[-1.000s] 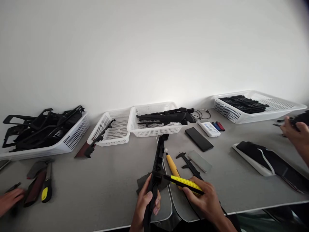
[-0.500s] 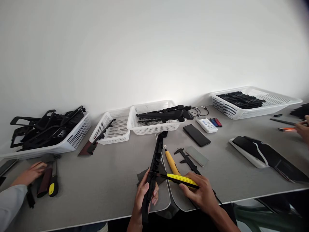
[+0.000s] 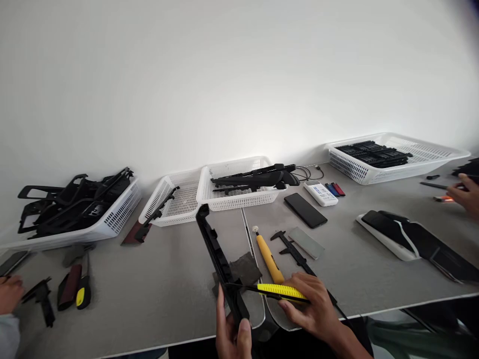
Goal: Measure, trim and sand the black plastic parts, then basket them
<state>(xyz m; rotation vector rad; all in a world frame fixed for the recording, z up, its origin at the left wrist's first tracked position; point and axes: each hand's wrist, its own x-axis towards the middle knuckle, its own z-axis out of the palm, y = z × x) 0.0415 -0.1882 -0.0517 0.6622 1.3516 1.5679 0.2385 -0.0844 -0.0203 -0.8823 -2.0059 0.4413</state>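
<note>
My left hand (image 3: 232,331) grips the lower end of a long black plastic part (image 3: 215,249), which leans up and to the left over the table. In my right hand (image 3: 314,306) is a yellow and black knife (image 3: 282,291); its dark tip meets the part near the lower end. Under and behind the part lies a dark grey cloth-like piece (image 3: 245,268). Just behind my right hand lie a yellow pen-shaped tool (image 3: 270,259), black calipers (image 3: 294,251) and a grey flat block (image 3: 307,242).
White baskets with black parts stand along the wall: left (image 3: 119,212), middle (image 3: 243,200), right (image 3: 374,174). A phone (image 3: 306,210) and white box (image 3: 321,193) lie right of centre. Other people's hands show at left (image 3: 10,294) and right (image 3: 466,194).
The black part has swung from leaning right to leaning left, and my left hand has shifted lower. The knife has dipped slightly. The other person's hand at left has moved away toward the edge.
</note>
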